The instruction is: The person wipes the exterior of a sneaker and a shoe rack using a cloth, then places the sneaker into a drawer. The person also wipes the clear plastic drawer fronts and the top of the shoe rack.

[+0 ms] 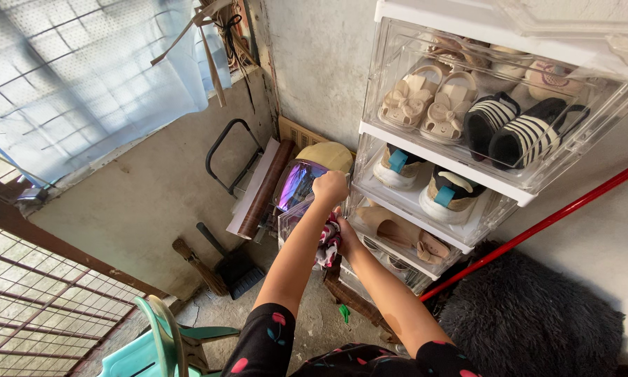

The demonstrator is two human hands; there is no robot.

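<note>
Right hand [343, 234] grips a crumpled patterned cloth [328, 243], white, dark and pink, at 6 o'clock of the fisted left hand [330, 187]; its contents cannot be told. Clear stacked shoe boxes [380, 98] at 3 o'clock hold sandals [429, 101], striped slippers [516, 129] and sneakers [425, 183].

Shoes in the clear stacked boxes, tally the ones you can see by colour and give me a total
Beige sandals, top box: 2
Black slip-ons with white stripes, top box: 2
White sneakers with teal tabs, second box: 2
Tan flats, third box: 2
Total: 8
More pale shoes sit at the back of the top box, too blurred to count.
</note>
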